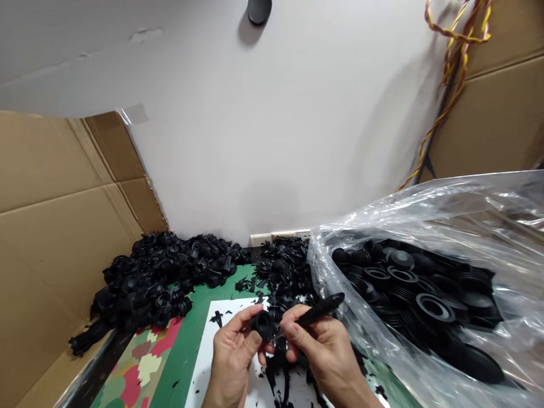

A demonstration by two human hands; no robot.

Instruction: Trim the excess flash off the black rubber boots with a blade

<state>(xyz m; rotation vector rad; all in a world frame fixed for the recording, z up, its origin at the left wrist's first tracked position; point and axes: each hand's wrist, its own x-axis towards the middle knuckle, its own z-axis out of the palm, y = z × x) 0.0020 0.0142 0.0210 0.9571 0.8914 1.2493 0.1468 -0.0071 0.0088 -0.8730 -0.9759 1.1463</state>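
My left hand (235,352) is closed on a small black rubber bellows boot (264,324), its round opening turned toward me. In my right hand (319,347) is a black-handled knife (323,309), gripped like a pen with the handle slanting up to the right. Its thin tip meets the rim of the boot, though the fingers partly cover the contact. Under both hands lies a white sheet (208,340) strewn with black rubber scraps (280,377).
Black ribbed rubber pieces (170,266) are heaped at left against a cardboard panel (63,226). Shredded trimmings (283,263) pile up by a wall socket (260,240). At right, a clear plastic bag (425,204) holds larger black rubber boots (433,307). Twisted wires (454,96) hang above it.
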